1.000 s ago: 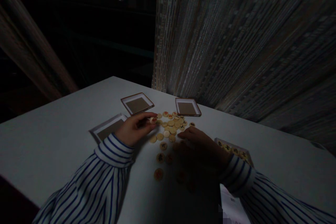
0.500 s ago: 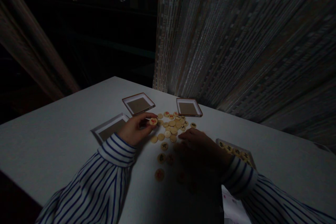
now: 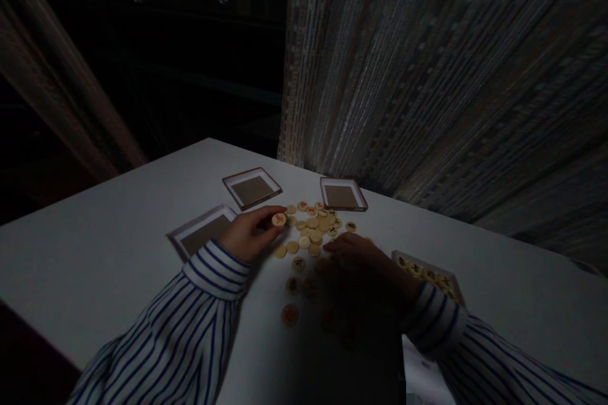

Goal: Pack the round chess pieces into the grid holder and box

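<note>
My left hand [image 3: 249,232] pinches a round xiangqi piece [image 3: 278,219] with a red character between thumb and fingers, its face turned up towards me. It hovers at the left edge of a heap of pale wooden pieces [image 3: 312,223], most of them blank side up, a few showing red or black characters. At the heap's right side, low over the table, is my right hand [image 3: 351,250]. Deep shadow covers its fingers, and I cannot make out whether they hold anything. Nearer me lie several loose pieces, among them a black-marked piece [image 3: 293,285] and a red-marked piece [image 3: 289,314].
Two shallow brown-rimmed trays [image 3: 253,190] [image 3: 343,193] lie behind the heap. A pale-edged tray [image 3: 178,245] is partly behind my left hand. Rows of black-marked pieces [image 3: 430,274] fill a box on the right. The white table [image 3: 118,228] meets a curtain [image 3: 361,76] at its back edge.
The view has shifted very slightly. My left hand still pinches the red-marked xiangqi piece, and my right hand stays beside the heap.
</note>
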Demonstrator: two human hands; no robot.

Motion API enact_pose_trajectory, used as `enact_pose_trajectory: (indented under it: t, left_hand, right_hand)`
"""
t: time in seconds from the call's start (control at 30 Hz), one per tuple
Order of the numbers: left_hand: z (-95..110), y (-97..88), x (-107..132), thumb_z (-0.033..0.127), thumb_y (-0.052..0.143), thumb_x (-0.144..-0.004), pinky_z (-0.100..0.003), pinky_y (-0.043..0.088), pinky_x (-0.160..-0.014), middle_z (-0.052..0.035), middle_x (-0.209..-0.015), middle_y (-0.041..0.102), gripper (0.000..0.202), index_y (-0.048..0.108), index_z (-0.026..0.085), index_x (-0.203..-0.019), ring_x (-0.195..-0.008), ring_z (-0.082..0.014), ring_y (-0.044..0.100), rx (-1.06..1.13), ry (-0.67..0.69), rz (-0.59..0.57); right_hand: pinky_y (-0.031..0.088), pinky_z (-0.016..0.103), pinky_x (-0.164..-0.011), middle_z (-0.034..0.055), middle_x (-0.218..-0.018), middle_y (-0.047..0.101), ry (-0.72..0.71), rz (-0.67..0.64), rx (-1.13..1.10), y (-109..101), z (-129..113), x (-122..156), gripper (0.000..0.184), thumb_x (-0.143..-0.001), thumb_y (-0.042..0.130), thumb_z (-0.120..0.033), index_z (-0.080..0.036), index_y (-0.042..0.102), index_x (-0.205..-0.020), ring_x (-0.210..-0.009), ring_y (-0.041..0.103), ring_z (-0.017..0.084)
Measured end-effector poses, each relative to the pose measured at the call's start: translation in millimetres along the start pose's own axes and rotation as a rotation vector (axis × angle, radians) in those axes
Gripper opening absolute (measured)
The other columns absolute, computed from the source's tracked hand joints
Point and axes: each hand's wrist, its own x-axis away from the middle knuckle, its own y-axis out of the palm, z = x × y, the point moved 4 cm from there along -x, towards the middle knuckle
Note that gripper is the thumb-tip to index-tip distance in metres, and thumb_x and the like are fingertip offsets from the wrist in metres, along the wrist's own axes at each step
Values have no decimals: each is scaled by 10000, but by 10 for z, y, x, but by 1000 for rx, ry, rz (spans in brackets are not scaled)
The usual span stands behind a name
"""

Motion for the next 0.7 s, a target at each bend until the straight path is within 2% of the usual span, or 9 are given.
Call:
enact_pose_trajectory:
  t: [0.2, 0.43, 0.7]
  left_hand:
    - [-38, 7, -2, 352, 500, -775, -334, 504, -771, -74, -998, 663, 328, 538, 168, -1045, -859, -186, 636, -55, 67, -5]
    - [-23, 0, -30, 312, 474, -785, -375, 454, -864, -128, -995, 632, 329, 609, 113, -1009, -963, -226, 579, -352, 244, -38]
    - [-88, 45, -36, 240, 443, -792, -372, 444, -866, -129, -1033, 635, 349, 587, 105, -1080, -976, -232, 569, -559, 197, -121]
  right_hand:
    - [450, 294, -648, 82, -865, 612, 24, 3, 12, -12, -30, -8, 283, -792, 574, -355, -176, 610, -1008, -730, 575, 160]
    - [446, 289, -638, 88, -850, 608, -2, 17, -19, -16, -45, -17, 274, -799, 561, -328, -156, 610, -1007, -704, 566, 153]
    - [447, 303, -668, 85, -864, 600, -3, -37, -9, -25, -91, -58, 239, -803, 547, -241, -161, 596, -1022, -731, 559, 159]
